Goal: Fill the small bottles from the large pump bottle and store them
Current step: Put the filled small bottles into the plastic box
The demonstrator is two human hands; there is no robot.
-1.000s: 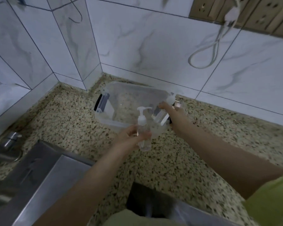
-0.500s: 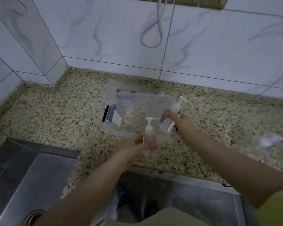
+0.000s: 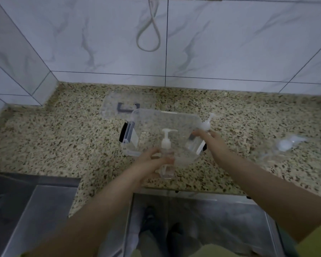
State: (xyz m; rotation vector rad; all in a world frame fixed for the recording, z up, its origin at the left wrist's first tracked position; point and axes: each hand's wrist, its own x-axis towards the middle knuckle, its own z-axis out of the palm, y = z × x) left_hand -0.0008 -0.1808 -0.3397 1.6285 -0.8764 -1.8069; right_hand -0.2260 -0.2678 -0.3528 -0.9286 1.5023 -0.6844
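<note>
Over the speckled tabletop (image 3: 63,141), storing step underway. Left hand (image 3: 150,164) grips a small pump bottle (image 3: 166,156) upright at the near rim of the clear storage box (image 3: 163,115). Right hand (image 3: 211,141) pinches a second small bottle (image 3: 202,134), tilted at the box's right wall. Lid (image 3: 126,104) lies behind. Next, I'd judge: lower both bottles in, release, then fit the lid.

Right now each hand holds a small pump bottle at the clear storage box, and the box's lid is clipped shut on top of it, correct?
Not quite. The head view shows the lid lying off on the counter behind the open clear storage box. The rest holds: the left hand grips one small pump bottle, the right hand another.
</note>
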